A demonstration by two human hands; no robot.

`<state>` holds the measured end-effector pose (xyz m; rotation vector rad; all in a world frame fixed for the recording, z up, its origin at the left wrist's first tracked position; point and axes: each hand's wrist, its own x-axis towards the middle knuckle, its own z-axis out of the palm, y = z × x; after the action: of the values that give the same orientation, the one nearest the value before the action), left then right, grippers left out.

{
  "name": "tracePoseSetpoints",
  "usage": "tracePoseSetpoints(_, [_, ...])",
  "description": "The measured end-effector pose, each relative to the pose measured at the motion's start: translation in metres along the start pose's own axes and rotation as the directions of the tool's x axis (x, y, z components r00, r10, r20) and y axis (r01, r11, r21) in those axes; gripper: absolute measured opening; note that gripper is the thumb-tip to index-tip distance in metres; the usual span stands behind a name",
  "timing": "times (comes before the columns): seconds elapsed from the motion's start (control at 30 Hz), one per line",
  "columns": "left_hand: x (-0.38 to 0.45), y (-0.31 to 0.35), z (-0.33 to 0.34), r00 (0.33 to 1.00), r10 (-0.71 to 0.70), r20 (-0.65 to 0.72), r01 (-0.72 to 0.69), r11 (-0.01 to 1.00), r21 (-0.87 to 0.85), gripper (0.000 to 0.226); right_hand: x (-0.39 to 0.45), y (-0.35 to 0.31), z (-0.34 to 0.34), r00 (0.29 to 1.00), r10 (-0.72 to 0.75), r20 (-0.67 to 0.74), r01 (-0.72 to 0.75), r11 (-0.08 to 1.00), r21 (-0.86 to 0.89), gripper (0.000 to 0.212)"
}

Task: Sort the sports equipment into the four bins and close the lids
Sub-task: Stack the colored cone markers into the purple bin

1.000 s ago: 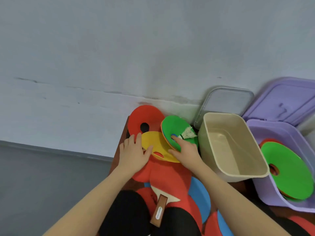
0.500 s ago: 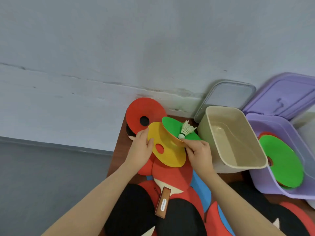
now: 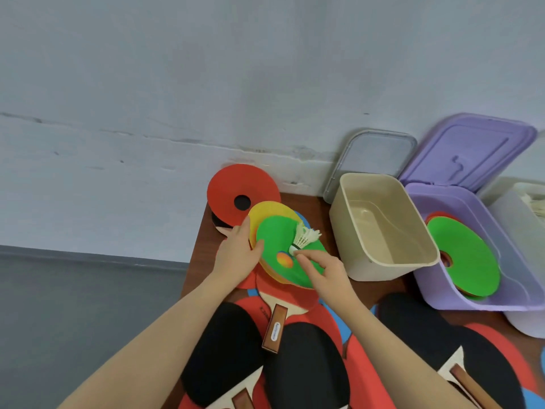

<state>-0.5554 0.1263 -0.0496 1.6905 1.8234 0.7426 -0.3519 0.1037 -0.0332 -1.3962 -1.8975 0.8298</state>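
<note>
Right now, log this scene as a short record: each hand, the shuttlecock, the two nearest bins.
left hand: grips the edge of the stacked green disc and yellow disc
right hand: pinches the shuttlecock at its cork, over the green disc
beige bin: open, nothing visible inside
purple bin: lid up, holds a green disc on top of others

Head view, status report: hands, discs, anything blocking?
Left hand grips stacked green disc. Right hand pinches shuttlecock lying on it. Beige bin open, empty.

Brown wooden table (image 3: 203, 231) stands against pale blue-grey wall (image 3: 206, 84); cracked seam runs along wall. Grey floor (image 3: 73, 305) at left.
</note>
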Motion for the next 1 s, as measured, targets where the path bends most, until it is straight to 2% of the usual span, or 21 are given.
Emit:
tracePoseSetpoints(0.1, [-0.001, -0.005, 0.0, 1.0, 0.016, 0.014, -0.016, 1.0, -0.01, 0.067, 0.004, 0.023, 0.0, 0.981, 0.127, -0.146, -0.154, 0.969, -0.193, 0.029])
tracePoseSetpoints(0.17, [-0.003, -0.007, -0.001, 1.0, 0.019, -0.016, -0.02, 0.999, -0.028, 0.066, 0.002, 0.033, 0.004, 0.948, 0.279, -0.153, -0.311, 0.916, -0.255, 0.04])
tracePoseSetpoints(0.27, [-0.007, -0.01, -0.001, 0.996, 0.081, -0.045, -0.083, 0.996, -0.038, 0.062, -0.005, 0.036, 0.013, 0.909, 0.403, -0.109, -0.417, 0.873, -0.254, 0.057])
tracePoseSetpoints(0.37, [-0.009, -0.016, -0.004, 0.994, 0.098, -0.046, -0.1, 0.994, -0.037, 0.061, -0.009, 0.034, 0.017, 0.914, 0.38, -0.139, -0.404, 0.877, -0.26, 0.057])
tracePoseSetpoints(0.47, [-0.013, -0.015, -0.009, 0.996, 0.077, -0.051, -0.08, 0.994, -0.068, 0.062, -0.01, 0.033, 0.02, 0.934, 0.317, -0.165, -0.356, 0.871, -0.338, 0.031])
tracePoseSetpoints(0.57, [-0.014, -0.013, -0.009, 1.0, 0.029, -0.009, -0.029, 0.996, -0.088, 0.066, -0.013, 0.034, 0.023, 0.938, 0.256, -0.236, -0.32, 0.9, -0.296, 0.012])
tracePoseSetpoints(0.63, [-0.011, -0.013, -0.004, 0.999, 0.007, 0.047, -0.004, 0.998, -0.067, 0.078, -0.017, 0.034, 0.019, 0.934, 0.203, -0.294, -0.286, 0.918, -0.274, 0.005])
tracePoseSetpoints(0.7, [-0.011, -0.01, 0.002, 0.999, 0.005, 0.043, -0.001, 0.996, -0.085, 0.083, -0.024, 0.035, 0.013, 0.921, 0.183, -0.345, -0.285, 0.919, -0.272, 0.006])
tracePoseSetpoints(0.87, [-0.009, 0.0, 0.012, 0.993, 0.039, -0.108, -0.048, 0.995, -0.085, 0.073, -0.044, 0.04, -0.007, 0.883, 0.167, -0.439, -0.333, 0.882, -0.334, 0.015])
tracePoseSetpoints(0.93, [-0.012, 0.004, 0.011, 0.989, 0.052, -0.137, -0.064, 0.994, -0.086, 0.07, -0.05, 0.042, -0.012, 0.864, 0.188, -0.468, -0.371, 0.865, -0.338, 0.012])
tracePoseSetpoints(1.0, [-0.017, 0.006, 0.009, 0.984, 0.074, -0.16, -0.089, 0.992, -0.086, 0.068, -0.055, 0.044, -0.013, 0.831, 0.236, -0.503, -0.428, 0.849, -0.309, 0.023])
